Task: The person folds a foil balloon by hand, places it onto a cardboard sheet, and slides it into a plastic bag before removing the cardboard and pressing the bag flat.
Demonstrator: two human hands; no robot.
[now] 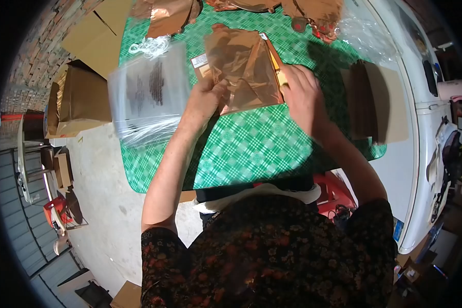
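A shiny copper-brown plastic packet (241, 66) lies on the green checked tablecloth (236, 149). Beneath it, a flat card with white and yellow edges (200, 61) sticks out on both sides. My left hand (208, 100) pinches the packet's lower left edge between thumb and fingers. At the right edge, my right hand (303, 97) has its fingers bent round the packet and the yellow strip. A stack of clear plastic bags (149, 92) is left of my left hand, with white strings (151, 46) at its top.
More copper-brown packets (172, 18) lie along the table's far edge, with crumpled clear plastic (369, 36) at the far right. A stack of brown cardboard pieces (390, 102) is at the right edge. An open cardboard box (84, 100) stands left of the table.
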